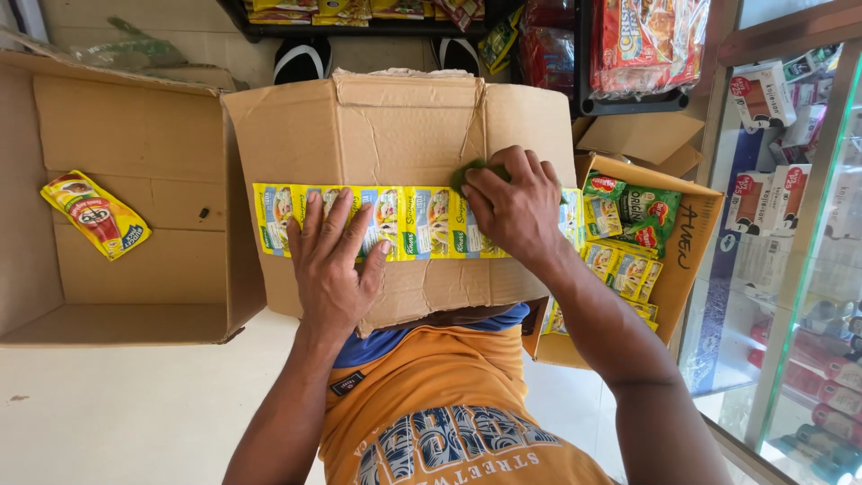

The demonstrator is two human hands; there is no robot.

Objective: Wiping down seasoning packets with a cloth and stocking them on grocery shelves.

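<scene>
Strip of yellow sachets point(395, 222) looks light, limp, slick: left hand point(334, 260) lies flat and open on it, right hand point(514, 208) curls closed, pinching its green end against the cardboard box point(395, 126); hold it at the seams between sachets.

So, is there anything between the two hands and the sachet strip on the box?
Nothing visible. The left hand lies flat on the sachet strip, which rests on the box. The right hand presses the strip's right part, with something green under its fingertips.

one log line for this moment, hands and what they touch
left hand: flat on yellow sachet strip | right hand: pinching green sachet at strip | strip lies on brown cardboard box
</scene>
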